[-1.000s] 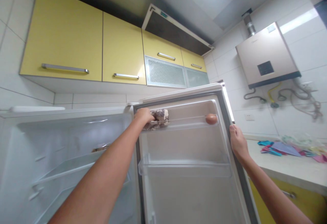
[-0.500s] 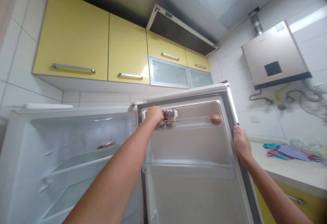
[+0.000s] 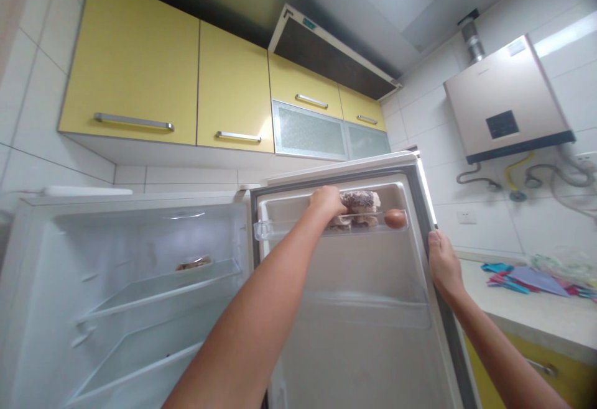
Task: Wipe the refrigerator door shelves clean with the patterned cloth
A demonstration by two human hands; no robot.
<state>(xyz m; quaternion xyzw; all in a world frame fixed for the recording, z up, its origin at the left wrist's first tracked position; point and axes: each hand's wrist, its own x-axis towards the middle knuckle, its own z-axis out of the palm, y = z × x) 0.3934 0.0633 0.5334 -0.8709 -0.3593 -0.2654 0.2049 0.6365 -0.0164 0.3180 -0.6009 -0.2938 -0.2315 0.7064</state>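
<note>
The left hand [image 3: 329, 201] grips a speckled grey-brown lump [image 3: 359, 201] inside the top door bin [image 3: 280, 227], just beside an egg [image 3: 395, 218] at the bin's right end. The right hand [image 3: 443, 263] clasps the door [image 3: 354, 347] by its edge. Inside the fridge [image 3: 116, 235], a dish [image 3: 193, 264] sits on a shelf [image 3: 153, 291].

Egg [image 3: 395, 218] in door shelf [image 3: 289, 227]
</note>
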